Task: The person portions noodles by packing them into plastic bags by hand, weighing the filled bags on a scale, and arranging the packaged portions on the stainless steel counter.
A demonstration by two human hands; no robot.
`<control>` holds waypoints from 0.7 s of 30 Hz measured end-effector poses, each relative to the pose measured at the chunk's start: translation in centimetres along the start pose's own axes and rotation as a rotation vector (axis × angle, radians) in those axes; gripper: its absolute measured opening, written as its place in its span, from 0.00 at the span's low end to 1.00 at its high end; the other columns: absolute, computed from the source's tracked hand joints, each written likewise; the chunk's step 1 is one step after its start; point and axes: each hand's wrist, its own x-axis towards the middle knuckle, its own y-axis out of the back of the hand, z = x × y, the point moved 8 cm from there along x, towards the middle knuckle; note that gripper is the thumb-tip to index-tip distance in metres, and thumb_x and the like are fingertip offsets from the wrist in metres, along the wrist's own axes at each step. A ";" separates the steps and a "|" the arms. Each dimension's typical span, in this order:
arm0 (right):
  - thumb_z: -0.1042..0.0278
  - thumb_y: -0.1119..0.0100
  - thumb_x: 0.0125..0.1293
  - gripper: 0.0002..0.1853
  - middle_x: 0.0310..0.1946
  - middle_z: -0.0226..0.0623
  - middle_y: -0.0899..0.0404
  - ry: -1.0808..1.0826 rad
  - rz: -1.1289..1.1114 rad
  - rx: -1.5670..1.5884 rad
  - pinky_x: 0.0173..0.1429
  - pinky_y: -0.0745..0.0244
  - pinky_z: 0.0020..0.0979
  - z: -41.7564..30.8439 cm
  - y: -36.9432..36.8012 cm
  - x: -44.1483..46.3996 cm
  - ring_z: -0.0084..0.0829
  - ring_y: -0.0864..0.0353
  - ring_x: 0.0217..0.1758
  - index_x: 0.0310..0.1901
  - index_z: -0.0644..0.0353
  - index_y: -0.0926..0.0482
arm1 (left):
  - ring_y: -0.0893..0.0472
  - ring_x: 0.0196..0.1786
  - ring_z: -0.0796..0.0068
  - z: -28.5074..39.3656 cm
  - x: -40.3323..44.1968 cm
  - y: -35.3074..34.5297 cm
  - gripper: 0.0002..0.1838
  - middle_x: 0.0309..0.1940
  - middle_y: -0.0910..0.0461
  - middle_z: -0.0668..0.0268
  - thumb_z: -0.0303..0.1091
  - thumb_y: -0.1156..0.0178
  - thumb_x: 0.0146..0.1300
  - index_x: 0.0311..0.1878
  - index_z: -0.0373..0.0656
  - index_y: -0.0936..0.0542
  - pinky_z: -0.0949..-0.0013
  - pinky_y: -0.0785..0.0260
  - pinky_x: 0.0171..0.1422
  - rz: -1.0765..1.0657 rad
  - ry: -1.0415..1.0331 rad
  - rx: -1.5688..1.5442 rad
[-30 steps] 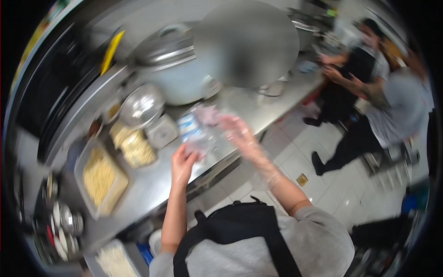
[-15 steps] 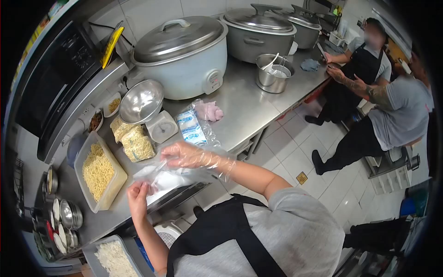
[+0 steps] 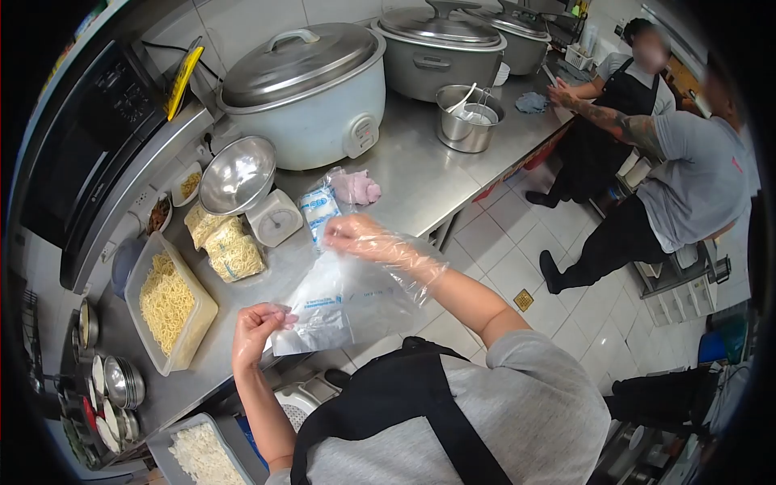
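Observation:
A translucent plastic bag (image 3: 335, 295) with small blue print is stretched between my two hands, above the front edge of the steel counter. My left hand (image 3: 257, 333) pinches its lower left corner, fingers closed. Higher up and to the right, my right hand (image 3: 356, 237), in a loose clear plastic glove, grips the bag's upper edge with bent fingers. Just beyond my right hand lies a blue-and-white printed plastic packet (image 3: 321, 208). Bagged noodles (image 3: 233, 250) and a tub of loose noodles (image 3: 168, 303) are on the left.
A scale (image 3: 275, 217) with a steel bowl (image 3: 237, 174) stands behind the bagged noodles. Large rice cookers (image 3: 311, 105) and a steel pot (image 3: 466, 133) line the counter. A pink cloth (image 3: 356, 187) lies near the packet. Two people (image 3: 695, 174) stand at the right.
The bag is now spread wider and flatter, with its print showing. My right hand has moved right and up with it; my left hand has shifted slightly right. The two people have shifted.

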 end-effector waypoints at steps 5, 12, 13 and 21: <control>0.61 0.42 0.61 0.13 0.26 0.34 0.24 0.176 0.396 0.047 0.37 0.29 0.27 -1.6 2.5 -1.3 0.23 0.24 0.32 0.38 0.63 0.25 | 0.26 0.22 0.82 -5.4 0.1 3.1 0.13 0.19 0.23 0.69 0.36 0.46 0.64 0.30 0.36 0.21 0.78 0.37 0.28 0.081 0.142 0.022; 0.68 0.45 0.64 0.10 0.35 0.31 0.25 0.180 0.158 0.360 0.44 0.27 0.25 -5.0 -4.9 0.8 0.21 0.25 0.39 0.42 0.65 0.25 | 0.24 0.28 0.81 -1.8 -2.0 5.2 0.03 0.23 0.23 0.68 0.23 0.44 0.57 0.28 0.35 0.23 0.78 0.33 0.34 0.192 -0.128 -0.121; 0.68 0.45 0.64 0.10 0.34 0.32 0.24 0.176 0.128 0.387 0.42 0.26 0.25 -5.4 -6.2 1.3 0.21 0.24 0.38 0.42 0.65 0.25 | 0.24 0.28 0.81 -2.7 -2.1 6.2 0.04 0.23 0.23 0.68 0.24 0.44 0.58 0.28 0.35 0.23 0.78 0.33 0.34 0.200 -0.102 -0.120; 0.71 0.45 0.63 0.07 0.26 0.32 0.24 -0.049 -0.429 0.373 0.34 0.28 0.22 -8.3 -20.2 4.1 0.20 0.25 0.28 0.39 0.65 0.24 | 0.30 0.23 0.91 -4.2 -6.0 13.5 0.05 0.19 0.25 0.72 0.23 0.39 0.57 0.27 0.38 0.23 0.82 0.38 0.27 0.510 -0.231 -0.391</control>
